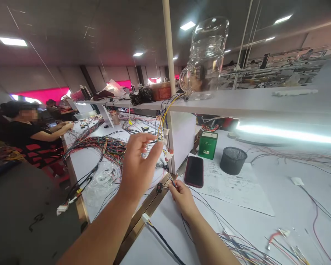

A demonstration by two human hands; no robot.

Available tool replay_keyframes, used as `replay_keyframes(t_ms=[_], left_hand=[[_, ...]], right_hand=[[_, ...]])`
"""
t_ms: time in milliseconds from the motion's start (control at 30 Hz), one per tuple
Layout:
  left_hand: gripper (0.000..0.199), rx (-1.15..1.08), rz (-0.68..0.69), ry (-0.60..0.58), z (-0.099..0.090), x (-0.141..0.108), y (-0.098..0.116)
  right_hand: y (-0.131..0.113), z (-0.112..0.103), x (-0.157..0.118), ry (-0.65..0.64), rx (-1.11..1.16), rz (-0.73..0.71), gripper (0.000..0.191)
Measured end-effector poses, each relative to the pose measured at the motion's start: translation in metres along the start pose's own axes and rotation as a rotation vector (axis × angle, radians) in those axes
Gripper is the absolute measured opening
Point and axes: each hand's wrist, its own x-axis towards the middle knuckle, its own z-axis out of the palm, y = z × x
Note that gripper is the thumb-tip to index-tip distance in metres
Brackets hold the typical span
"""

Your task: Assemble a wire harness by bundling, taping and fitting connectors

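My left hand [139,162] is raised by the end of the divider panel, thumb and forefinger closed on a small white connector [163,141]. Yellow and dark wires [165,114] run down to that connector from the shelf edge. Just below it hang more small connectors [169,154], white with some red. Lower down, my right hand [182,198] pinches a few thin wires [173,181] near their ends. A black connector [159,188] with short wires sits at the fingertips of this hand. On the table edge below lies a white connector [145,218] on a black sleeved cable.
A phone [194,171], a green box [208,145] and a black mesh cup [233,160] stand near a printed sheet [245,191]. Above, a glass jar [206,62] rests on the shelf. Wire bundles [99,147] cover the left table, where a person [30,136] works.
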Motion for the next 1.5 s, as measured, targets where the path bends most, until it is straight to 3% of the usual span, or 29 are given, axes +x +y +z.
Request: replay_keyframes(t_ms=[100,233,400,600,800,933,1033,1133,1233,1400,1500], left_hand=[[0.022,0.181,0.106,-0.097,0.021,0.028,-0.014],[0.021,0.317,0.071,-0.125,0.04,0.053,-0.032],[0.022,0.28,-0.054,-0.119,0.038,0.061,-0.038],[0.021,0.41,0.034,-0.207,0.03,0.066,-0.041],[0.023,0.314,0.132,-0.291,0.016,0.064,-0.017],[0.031,-0.009,-0.031,-0.303,0.005,0.074,0.008],[0.026,-0.199,-0.137,-0.232,0.004,0.101,0.023],[0.015,-0.281,-0.224,-0.147,0.01,0.134,0.035],[0.01,-0.296,-0.308,-0.137,0.022,0.159,0.043],[0.012,-0.18,-0.433,-0.275,0.047,0.177,0.049],[0.01,-0.108,-0.429,-0.252,0.059,0.183,0.048]], right_hand=[[0.003,0.001,0.001,0.006,0.003,-0.005,0.035],[0.006,0.002,0.002,0.016,0.008,-0.015,0.035],[0.008,0.002,0.002,0.011,0.014,-0.028,0.034],[0.006,0.001,0.001,0.025,0.025,-0.029,0.036],[0.007,0.001,0.0,0.029,0.046,-0.02,0.038],[0.007,0.001,0.0,0.021,0.054,-0.017,0.038],[0.007,0.001,0.0,0.025,0.056,-0.014,0.038],[0.007,0.002,0.0,0.028,0.055,-0.009,0.039],[0.009,0.002,0.001,0.023,0.054,-0.009,0.04],[0.011,0.002,0.002,0.021,0.048,-0.005,0.038],[0.012,0.001,0.002,0.01,0.045,-0.006,0.036]])
